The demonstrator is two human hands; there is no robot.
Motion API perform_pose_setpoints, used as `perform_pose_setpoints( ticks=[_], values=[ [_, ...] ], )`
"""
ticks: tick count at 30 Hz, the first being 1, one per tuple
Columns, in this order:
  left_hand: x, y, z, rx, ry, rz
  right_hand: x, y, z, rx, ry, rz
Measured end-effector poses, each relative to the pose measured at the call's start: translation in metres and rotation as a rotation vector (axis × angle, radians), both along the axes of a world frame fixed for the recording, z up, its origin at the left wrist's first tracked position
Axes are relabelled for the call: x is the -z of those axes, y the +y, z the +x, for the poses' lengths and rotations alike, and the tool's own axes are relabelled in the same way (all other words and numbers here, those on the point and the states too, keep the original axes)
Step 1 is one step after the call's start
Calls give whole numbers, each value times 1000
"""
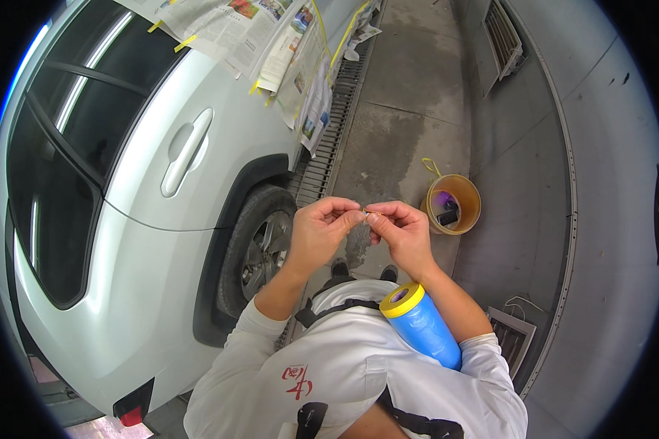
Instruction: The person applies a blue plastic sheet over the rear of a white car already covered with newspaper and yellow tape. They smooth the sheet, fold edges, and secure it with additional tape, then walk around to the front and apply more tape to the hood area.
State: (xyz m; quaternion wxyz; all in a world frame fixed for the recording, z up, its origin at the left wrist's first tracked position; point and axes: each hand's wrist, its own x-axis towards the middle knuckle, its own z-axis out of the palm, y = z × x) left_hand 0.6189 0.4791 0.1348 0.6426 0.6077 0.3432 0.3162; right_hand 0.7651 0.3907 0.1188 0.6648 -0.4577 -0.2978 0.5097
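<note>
Both hands are up in front of the chest with fingertips pinched together: the left hand (321, 233) and right hand (401, 233) meet at a tiny yellowish bit of masking tape (368, 213) held between thumbs and forefingers, too small to make out much more than that. So both are closed on the tape piece, touching each other at the tips. Tucked under the right arm is a blue roll of masking film (421, 324) with a yellow tape end facing up. Off to the left sits a silver car (146, 219), rear wheel (260, 249) just beside the left forearm, with newspaper (263, 44) taped over the back. A tan bucket (452, 203) stands on the concrete floor to the right, near the wall.
</note>
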Motion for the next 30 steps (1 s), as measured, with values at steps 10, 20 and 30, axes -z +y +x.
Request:
perform_pose_setpoints(
  ticks=[10, 20, 30],
  values=[
    [1, 0, -6, 174, -245, -93, 0, 1, 4, 9, 168, -10],
    [11, -2, -1, 198, -216, 162, -6, -3, 6, -87, 253, -26],
    [5, 7, -4, 159, -368, -223, -4, -11, 8, -218, 177, -118]
  ],
)
